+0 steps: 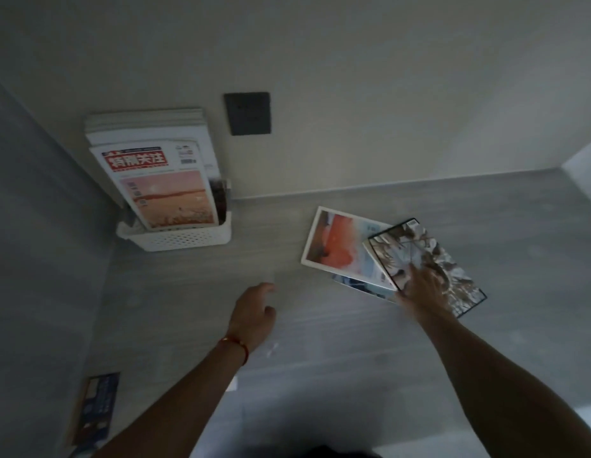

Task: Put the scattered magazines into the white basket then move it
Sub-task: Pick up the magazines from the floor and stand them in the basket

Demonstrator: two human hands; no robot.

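Observation:
A white perforated basket (180, 240) stands in the far left corner of the grey surface, with several magazines upright in it; the front one (161, 186) has a red title and an orange photo. At the right lie three overlapping magazines: a white-bordered one with an orange picture (337, 246), a bluish one (363, 287) mostly hidden beneath, and a dark-edged one with a branch pattern (429, 256) on top. My right hand (423, 289) rests flat on the top magazine, fingers spread. My left hand (254, 312) hovers over bare surface, loosely curled, holding nothing.
A dark square wall plate (247, 113) sits on the back wall right of the basket. A dark blue booklet (97, 408) lies at the near left edge. Walls close the surface at the left and back.

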